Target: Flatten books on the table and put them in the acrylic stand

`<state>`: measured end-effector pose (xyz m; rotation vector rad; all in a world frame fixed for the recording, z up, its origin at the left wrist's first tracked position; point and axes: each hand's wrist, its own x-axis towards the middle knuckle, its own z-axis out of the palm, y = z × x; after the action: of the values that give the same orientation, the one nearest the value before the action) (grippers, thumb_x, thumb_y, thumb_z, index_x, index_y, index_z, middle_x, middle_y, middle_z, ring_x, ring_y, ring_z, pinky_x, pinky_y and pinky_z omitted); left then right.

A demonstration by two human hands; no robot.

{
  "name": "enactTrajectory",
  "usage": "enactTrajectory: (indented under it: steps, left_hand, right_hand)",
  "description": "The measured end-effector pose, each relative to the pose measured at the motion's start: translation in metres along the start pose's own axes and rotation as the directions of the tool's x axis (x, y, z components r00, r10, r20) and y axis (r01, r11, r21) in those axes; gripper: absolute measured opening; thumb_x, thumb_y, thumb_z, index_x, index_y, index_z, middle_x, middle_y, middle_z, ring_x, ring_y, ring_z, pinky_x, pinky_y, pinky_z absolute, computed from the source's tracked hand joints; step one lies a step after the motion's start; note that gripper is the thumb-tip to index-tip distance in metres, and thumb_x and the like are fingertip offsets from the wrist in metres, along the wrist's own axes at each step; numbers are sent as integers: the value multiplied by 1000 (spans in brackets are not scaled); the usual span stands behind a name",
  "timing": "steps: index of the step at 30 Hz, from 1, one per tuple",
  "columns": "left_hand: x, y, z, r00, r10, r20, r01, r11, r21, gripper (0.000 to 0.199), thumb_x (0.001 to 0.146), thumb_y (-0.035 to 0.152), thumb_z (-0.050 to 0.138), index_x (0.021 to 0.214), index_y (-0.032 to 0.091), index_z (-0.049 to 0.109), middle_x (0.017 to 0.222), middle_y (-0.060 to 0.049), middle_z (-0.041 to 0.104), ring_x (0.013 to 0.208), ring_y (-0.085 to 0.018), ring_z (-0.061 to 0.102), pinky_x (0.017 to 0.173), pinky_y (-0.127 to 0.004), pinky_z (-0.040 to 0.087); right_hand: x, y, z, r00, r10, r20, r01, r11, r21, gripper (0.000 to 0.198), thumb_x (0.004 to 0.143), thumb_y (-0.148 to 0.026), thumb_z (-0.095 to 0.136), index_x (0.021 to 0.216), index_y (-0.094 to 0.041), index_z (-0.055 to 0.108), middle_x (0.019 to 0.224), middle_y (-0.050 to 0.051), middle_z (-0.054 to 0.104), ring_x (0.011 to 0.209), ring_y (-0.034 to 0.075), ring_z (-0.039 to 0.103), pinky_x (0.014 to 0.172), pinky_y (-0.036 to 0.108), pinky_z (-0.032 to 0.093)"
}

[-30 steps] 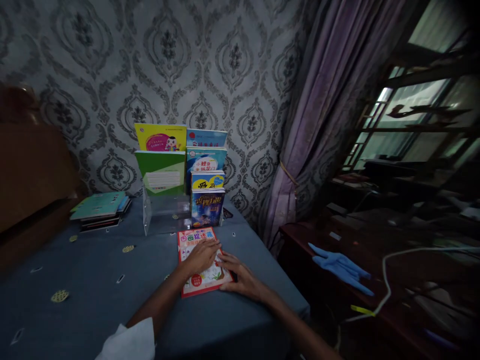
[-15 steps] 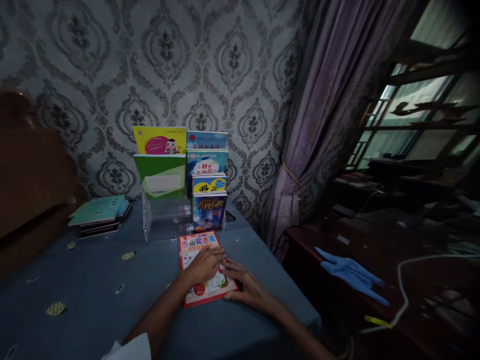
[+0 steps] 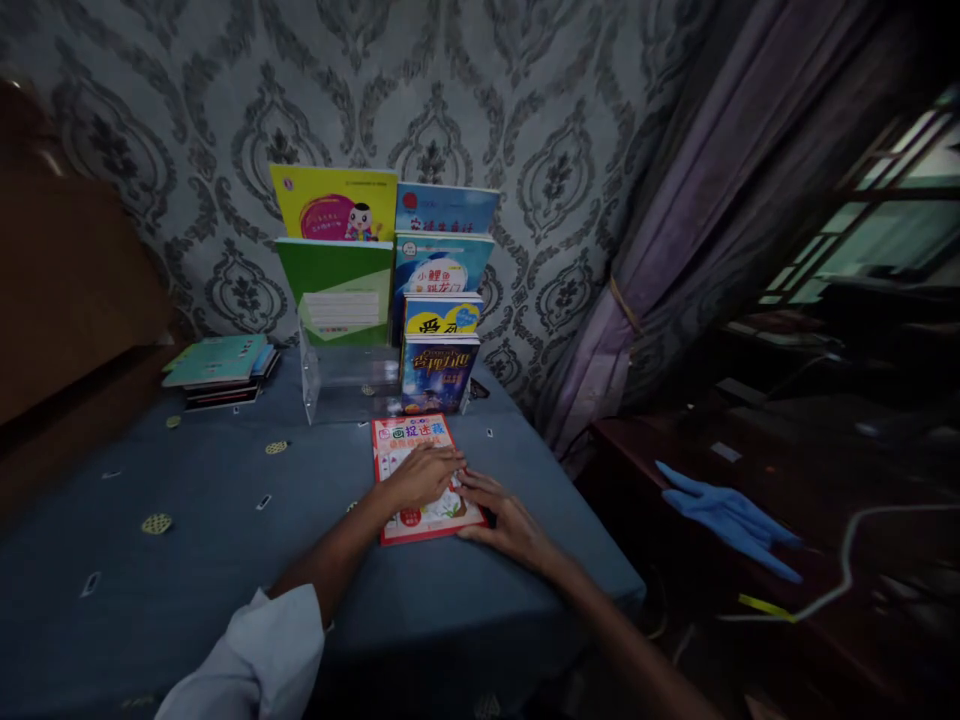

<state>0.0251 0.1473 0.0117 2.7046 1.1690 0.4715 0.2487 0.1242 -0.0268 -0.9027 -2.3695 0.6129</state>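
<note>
A red-bordered children's book (image 3: 420, 437) with Chinese lettering lies flat on the blue-grey tablecloth, just in front of a clear book stand (image 3: 352, 375). Across the middle of its cover rests my left hand (image 3: 427, 475), palm down with fingers stretched out. My right hand (image 3: 510, 520) touches the book's right edge; its fingers reach onto the cover and the thumb is spread apart near the lower right corner. The fingertips of both hands nearly meet. Parts of the cover are hidden under them.
On the stand are a green book (image 3: 341, 285), a yellow book (image 3: 334, 195) and several others, including a dark blue book (image 3: 439, 375). A stack of books (image 3: 221, 365) lies at the left. Right of the table (image 3: 285, 520), a blue glove (image 3: 727, 515) and a white cable (image 3: 847, 550) rest on dark red furniture.
The view has tilted down and come nearer, so the stand appears larger. Both hands keep about the same place on the book.
</note>
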Motion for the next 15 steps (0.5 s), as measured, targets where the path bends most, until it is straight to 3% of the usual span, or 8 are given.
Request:
enactTrajectory:
  steps: [6,15]
  left_hand:
    - [-1,-5,5,1000,-5,17,6,1000,-10,41,98,19,41,136,22,58,146,-8,55,138,-20,49,118,-47,31]
    - [0,-9,6,999,35,-18,-35,999,3,39,101,24,40,135,19,59,144,-9,58,138,-20,49,114,-41,36]
  right_hand:
    - [0,-4,-1,999,-31,-19,30,999,-33,63,81,-56,74,136,-26,62,143,14,58,137,34,49,114,59,38]
    - [0,0,0,999,-48,-2,48,998,-47,64,81,-52,75,137,-25,61,145,15,56,138,34,48,115,59,37]
